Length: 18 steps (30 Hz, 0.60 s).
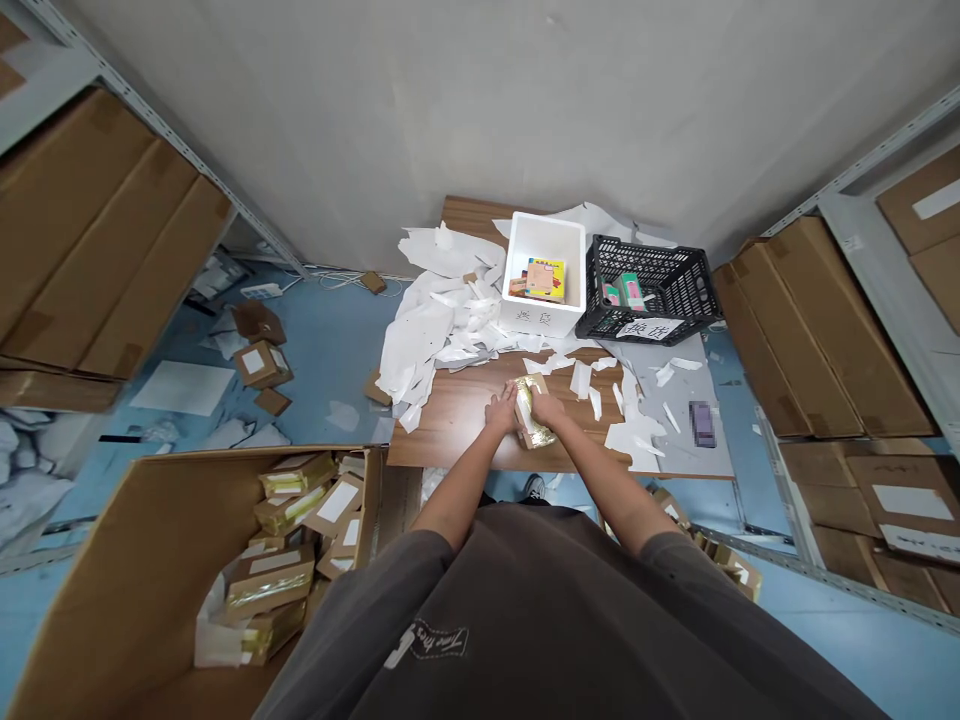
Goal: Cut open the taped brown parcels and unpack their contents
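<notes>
A small cardboard box (pixel 534 436) wrapped in shiny yellowish tape lies on the wooden table (pixel 450 440) in front of me, with a white strip along its top. My left hand (pixel 502 409) grips its left side, fingers along the edge. Curled fingers of my right hand (pixel 547 408) press on the box's top right, beside the white strip; whatever they may hold is hidden. Torn white paper scraps (pixel 580 379) lie just beyond the box.
Behind stand a white bin (pixel 523 318) and a black crate (pixel 694 318), both holding small boxes. Heaped torn paper (pixel 420 335) covers the table's left. A large carton (pixel 112 560) of taped parcels stands lower left. Shelves with cartons (pixel 840 340) flank both sides.
</notes>
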### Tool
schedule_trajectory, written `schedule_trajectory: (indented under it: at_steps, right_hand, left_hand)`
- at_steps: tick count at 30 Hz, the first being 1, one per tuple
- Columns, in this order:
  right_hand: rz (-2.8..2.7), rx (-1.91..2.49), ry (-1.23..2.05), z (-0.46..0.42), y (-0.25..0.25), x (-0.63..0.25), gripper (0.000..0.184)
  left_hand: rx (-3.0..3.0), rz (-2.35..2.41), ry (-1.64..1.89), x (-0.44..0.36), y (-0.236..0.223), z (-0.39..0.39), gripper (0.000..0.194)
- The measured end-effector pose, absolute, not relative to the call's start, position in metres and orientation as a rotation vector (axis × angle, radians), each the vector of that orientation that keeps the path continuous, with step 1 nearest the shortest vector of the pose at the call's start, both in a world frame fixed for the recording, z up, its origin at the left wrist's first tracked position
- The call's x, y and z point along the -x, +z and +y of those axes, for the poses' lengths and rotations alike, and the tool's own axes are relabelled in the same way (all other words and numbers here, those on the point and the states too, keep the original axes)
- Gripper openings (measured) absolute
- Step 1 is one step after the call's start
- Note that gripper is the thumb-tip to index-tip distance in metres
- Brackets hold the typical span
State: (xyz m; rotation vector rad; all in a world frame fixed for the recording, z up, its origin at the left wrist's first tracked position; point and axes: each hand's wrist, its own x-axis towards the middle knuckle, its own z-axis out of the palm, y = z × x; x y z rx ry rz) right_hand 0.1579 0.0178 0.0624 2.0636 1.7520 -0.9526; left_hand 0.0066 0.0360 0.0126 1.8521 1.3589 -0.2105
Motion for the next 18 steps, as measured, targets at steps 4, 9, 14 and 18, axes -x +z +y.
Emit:
schedule_trajectory:
  at_steps: [4,9,14,18]
  right_hand:
    - [1.669,-2.028,-0.905,0.015,0.071,-0.151,0.086]
    - [1.600,-1.970,-0.957,-0.001,0.082,-0.148,0.080]
    - [1.544,-1.880,-1.000,-0.061,0.089,-0.159,0.063]
    - [1.530,-1.874,-0.995,-0.090,0.095,-0.164,0.062]
  left_hand:
    - [-1.844,1.385,-0.241,-0.012,0.015,0.038,0.145]
    - [-1.792,1.465,-0.250,-0.020,0.019,0.038,0.152]
    - [-1.884,1.507,-0.397,-0.024,0.020,0.038,0.148]
    - [-1.940,1.503,-0.463,-0.026,0.019,0.038,0.148]
